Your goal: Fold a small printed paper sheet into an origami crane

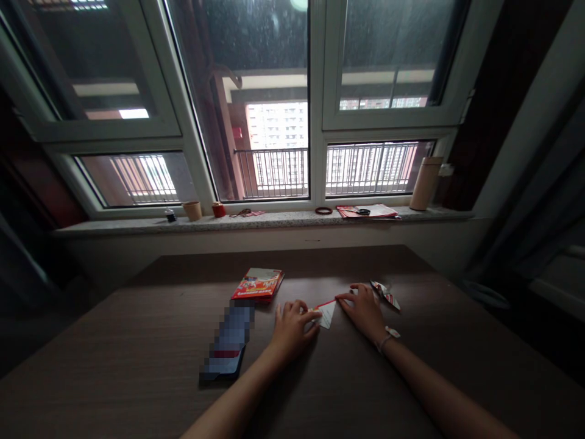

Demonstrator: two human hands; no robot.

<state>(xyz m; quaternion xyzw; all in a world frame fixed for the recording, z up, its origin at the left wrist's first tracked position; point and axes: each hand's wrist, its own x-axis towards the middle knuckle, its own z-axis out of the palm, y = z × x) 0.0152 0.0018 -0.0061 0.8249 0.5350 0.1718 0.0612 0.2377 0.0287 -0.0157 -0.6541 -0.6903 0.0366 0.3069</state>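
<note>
**Folded paper (pixel 326 315) lying between two hands**

I'm seeing the left hand's (pixel 292 328) fingers half curling over its left end, holding it; the right hand's (pixel 364 312) fingers are touching its far right corner, whether pinching I can't tell. Its long red edge is running far and right from hand to hand, neither clearly nearer. Booklets (pixel 259 285) and a phone (pixel 228 338) are lying left, a patterned paper piece (pixel 387 296) right; nothing is blocking the surface (pixel 137 341) between the hands.

Forearms (pixel 249 387) angle inward — left hand (pixel 292 323) and right hand (pixel 367 310) palm-down, fingers (pixel 299 305) bent.
</note>
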